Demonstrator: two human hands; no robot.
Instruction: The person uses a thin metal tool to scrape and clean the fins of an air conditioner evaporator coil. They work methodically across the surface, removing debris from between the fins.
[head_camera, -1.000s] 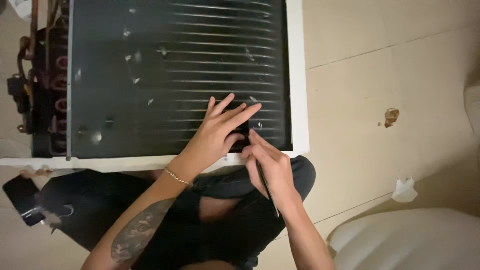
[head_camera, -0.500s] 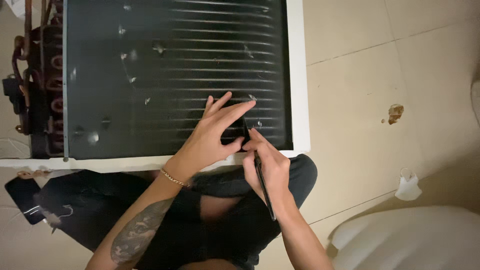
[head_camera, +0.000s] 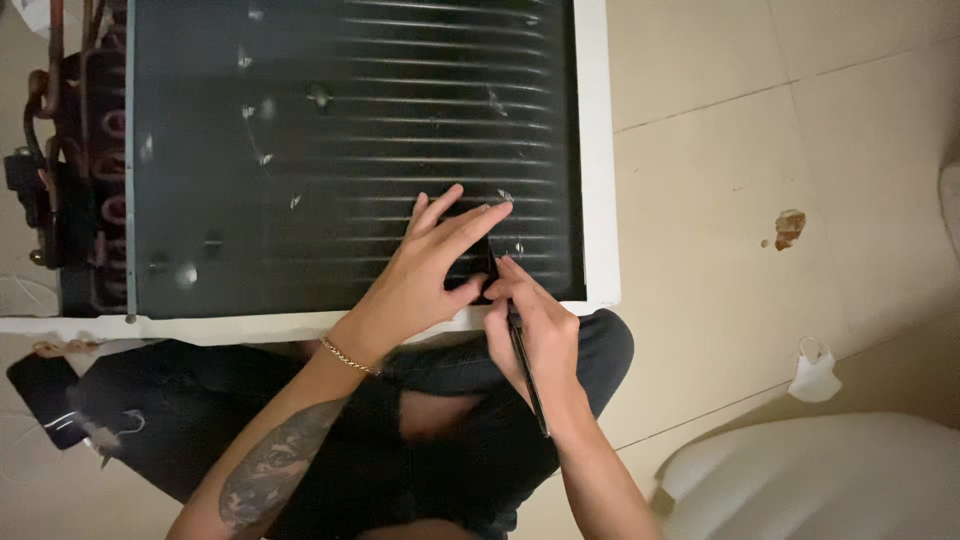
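- Your right hand (head_camera: 535, 325) is gripping a thin black tool (head_camera: 525, 365) near the coil's (head_camera: 350, 150) bottom-right corner; slipping risks bending fins.
- Your left hand (head_camera: 430, 270) is pressing there, fingers spread, risking cuts.

Dark ribbed coil panel (head_camera: 340, 150) in white frame (head_camera: 596, 150), beige tiled floor (head_camera: 740, 200), gold bracelet (head_camera: 348, 356).
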